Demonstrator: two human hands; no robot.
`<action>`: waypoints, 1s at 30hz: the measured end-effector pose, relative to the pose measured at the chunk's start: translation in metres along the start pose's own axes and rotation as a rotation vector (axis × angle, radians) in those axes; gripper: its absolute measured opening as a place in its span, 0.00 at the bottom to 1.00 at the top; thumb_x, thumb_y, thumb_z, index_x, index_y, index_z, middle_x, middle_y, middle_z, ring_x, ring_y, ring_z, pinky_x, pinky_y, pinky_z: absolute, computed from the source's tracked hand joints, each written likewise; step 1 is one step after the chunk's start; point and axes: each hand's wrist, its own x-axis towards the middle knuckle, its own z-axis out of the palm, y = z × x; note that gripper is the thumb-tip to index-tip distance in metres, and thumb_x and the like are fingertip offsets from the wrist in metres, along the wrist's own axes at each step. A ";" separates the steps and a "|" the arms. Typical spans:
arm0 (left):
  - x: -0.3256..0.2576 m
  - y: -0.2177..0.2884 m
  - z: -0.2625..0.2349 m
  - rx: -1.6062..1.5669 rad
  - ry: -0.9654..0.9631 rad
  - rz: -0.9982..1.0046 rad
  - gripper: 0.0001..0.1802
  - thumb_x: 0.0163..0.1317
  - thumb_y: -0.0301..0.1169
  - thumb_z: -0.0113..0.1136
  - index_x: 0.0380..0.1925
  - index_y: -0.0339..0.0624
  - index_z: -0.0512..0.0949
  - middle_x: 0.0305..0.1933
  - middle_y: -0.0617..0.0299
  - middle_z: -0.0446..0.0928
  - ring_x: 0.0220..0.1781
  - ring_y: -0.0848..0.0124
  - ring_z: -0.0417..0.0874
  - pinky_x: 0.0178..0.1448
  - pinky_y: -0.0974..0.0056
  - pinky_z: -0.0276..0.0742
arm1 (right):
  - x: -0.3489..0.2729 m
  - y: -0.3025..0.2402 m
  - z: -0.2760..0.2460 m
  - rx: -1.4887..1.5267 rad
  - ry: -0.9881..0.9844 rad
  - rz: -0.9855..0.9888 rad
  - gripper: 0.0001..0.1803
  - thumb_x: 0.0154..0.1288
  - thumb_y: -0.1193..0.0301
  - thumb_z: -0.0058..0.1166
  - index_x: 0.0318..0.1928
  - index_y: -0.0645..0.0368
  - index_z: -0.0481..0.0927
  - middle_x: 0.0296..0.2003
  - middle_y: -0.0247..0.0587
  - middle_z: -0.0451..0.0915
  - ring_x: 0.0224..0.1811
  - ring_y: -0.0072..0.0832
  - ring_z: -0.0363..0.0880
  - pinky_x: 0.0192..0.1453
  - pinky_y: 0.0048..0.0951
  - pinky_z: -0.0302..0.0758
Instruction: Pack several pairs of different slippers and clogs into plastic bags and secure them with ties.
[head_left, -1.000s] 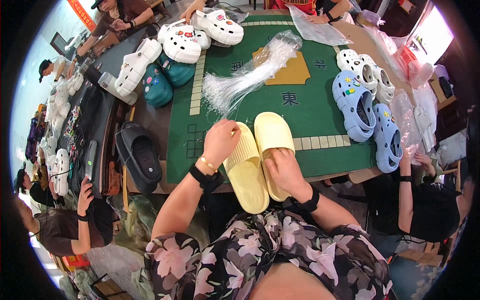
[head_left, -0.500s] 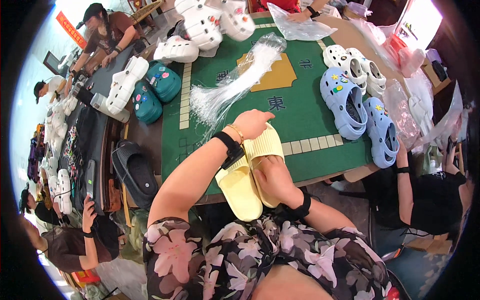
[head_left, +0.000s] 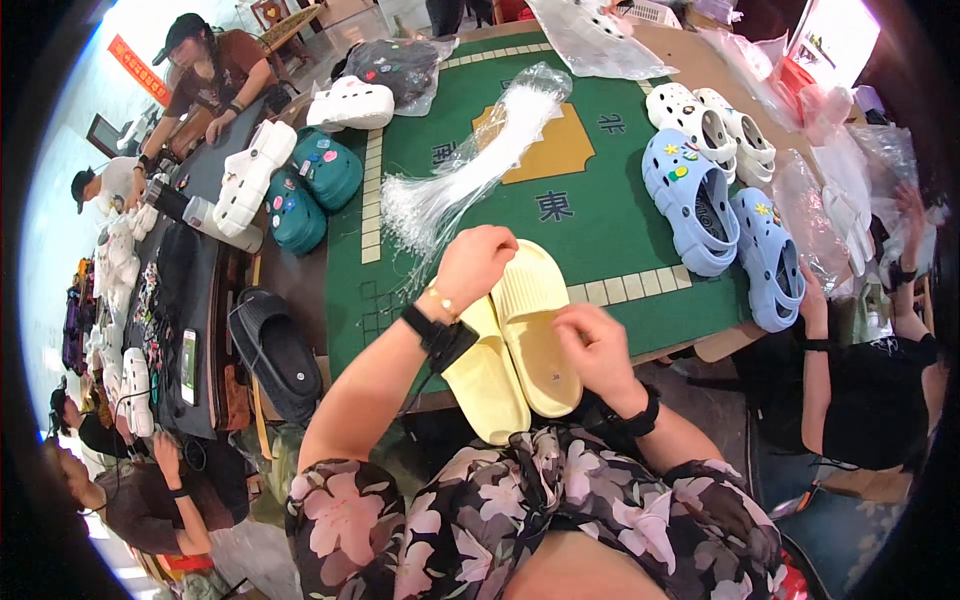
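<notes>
A pair of pale yellow slides [head_left: 485, 385] lies side by side at the table's near edge, soles down with the ridged straps facing away. My left hand [head_left: 478, 262] is closed above the straps, its fingertips beside the top of the right slide. Just right of that slide's strap, my right hand [head_left: 600, 352] has thumb and fingers pinched together. Whatever is in either pinch is too small or hidden to make out. Beyond my left hand, a bundle of thin white plastic strands [head_left: 490, 155] in clear film lies on the green table mat [head_left: 610, 235].
Light blue clogs [head_left: 690, 205] and white clogs [head_left: 745, 135] stand at the table's right. Teal clogs [head_left: 328, 168], a white clog [head_left: 253, 178] and a black slide [head_left: 275, 355] are at left. Clear bags [head_left: 590, 40] lie at the far edge. Other people work on both sides.
My right hand has come out of the right slide's opening toward the right. My left hand has drawn back slightly and curled its pointing finger. White clogs held up at the far side have moved away.
</notes>
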 end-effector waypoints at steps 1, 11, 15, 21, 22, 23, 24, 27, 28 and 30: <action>-0.009 0.007 -0.007 -0.067 0.014 -0.063 0.07 0.57 0.28 0.60 0.33 0.38 0.82 0.34 0.50 0.82 0.37 0.54 0.83 0.43 0.57 0.79 | 0.004 -0.009 -0.007 0.000 0.016 0.116 0.08 0.60 0.81 0.54 0.40 0.61 0.81 0.37 0.43 0.81 0.32 0.28 0.79 0.32 0.25 0.74; -0.070 -0.001 0.017 -0.411 0.156 -0.261 0.08 0.61 0.23 0.61 0.39 0.33 0.81 0.35 0.58 0.81 0.36 0.73 0.81 0.41 0.69 0.76 | 0.084 0.001 0.045 -0.065 -0.333 0.010 0.11 0.59 0.75 0.57 0.43 0.63 0.80 0.37 0.48 0.82 0.38 0.45 0.81 0.46 0.40 0.78; -0.074 -0.003 0.026 -0.513 0.249 -0.257 0.07 0.61 0.22 0.61 0.39 0.33 0.81 0.36 0.60 0.81 0.35 0.75 0.80 0.41 0.70 0.76 | 0.081 0.005 0.046 -0.059 -0.315 0.095 0.09 0.58 0.76 0.58 0.41 0.63 0.82 0.35 0.47 0.83 0.36 0.38 0.83 0.43 0.34 0.78; -0.076 0.000 0.024 -0.631 0.295 -0.363 0.12 0.61 0.23 0.63 0.44 0.36 0.77 0.32 0.62 0.81 0.34 0.74 0.81 0.41 0.69 0.78 | 0.080 0.008 0.047 0.081 -0.285 0.179 0.09 0.62 0.77 0.55 0.42 0.64 0.81 0.34 0.41 0.83 0.34 0.26 0.81 0.42 0.27 0.77; -0.076 -0.001 0.024 -0.633 0.295 -0.364 0.12 0.61 0.23 0.63 0.44 0.36 0.77 0.32 0.62 0.81 0.34 0.74 0.81 0.41 0.69 0.78 | 0.080 0.009 0.048 0.080 -0.286 0.181 0.09 0.62 0.77 0.55 0.42 0.64 0.81 0.34 0.41 0.83 0.34 0.26 0.81 0.42 0.27 0.77; -0.076 -0.002 0.025 -0.602 0.303 -0.364 0.11 0.60 0.23 0.64 0.42 0.36 0.77 0.31 0.61 0.81 0.34 0.74 0.81 0.40 0.69 0.78 | 0.081 0.011 0.047 0.100 -0.293 0.214 0.08 0.63 0.77 0.56 0.42 0.64 0.81 0.34 0.39 0.83 0.34 0.23 0.80 0.41 0.25 0.77; -0.075 0.000 0.025 -0.572 0.313 -0.364 0.10 0.60 0.24 0.64 0.41 0.36 0.77 0.31 0.61 0.81 0.34 0.74 0.81 0.40 0.69 0.78 | 0.081 0.012 0.047 0.119 -0.302 0.247 0.08 0.63 0.76 0.56 0.43 0.64 0.81 0.34 0.38 0.83 0.34 0.20 0.79 0.41 0.24 0.77; -0.074 0.003 0.024 -0.539 0.289 -0.372 0.09 0.60 0.25 0.65 0.38 0.36 0.76 0.31 0.61 0.81 0.34 0.74 0.82 0.40 0.68 0.78 | 0.080 0.018 0.046 0.154 -0.293 0.252 0.08 0.63 0.75 0.57 0.42 0.64 0.82 0.34 0.36 0.83 0.34 0.19 0.79 0.41 0.24 0.77; -0.073 0.003 0.024 -0.540 0.289 -0.374 0.09 0.60 0.25 0.65 0.38 0.36 0.76 0.31 0.61 0.81 0.34 0.74 0.82 0.40 0.68 0.78 | 0.079 0.019 0.046 0.153 -0.294 0.254 0.08 0.63 0.75 0.57 0.42 0.64 0.82 0.34 0.36 0.83 0.34 0.19 0.79 0.41 0.24 0.77; -0.074 0.002 0.024 -0.548 0.301 -0.365 0.09 0.59 0.25 0.66 0.37 0.36 0.77 0.31 0.61 0.81 0.34 0.74 0.82 0.40 0.68 0.78 | 0.079 0.020 0.047 0.151 -0.278 0.228 0.08 0.62 0.75 0.57 0.41 0.64 0.82 0.33 0.36 0.83 0.33 0.19 0.79 0.40 0.24 0.77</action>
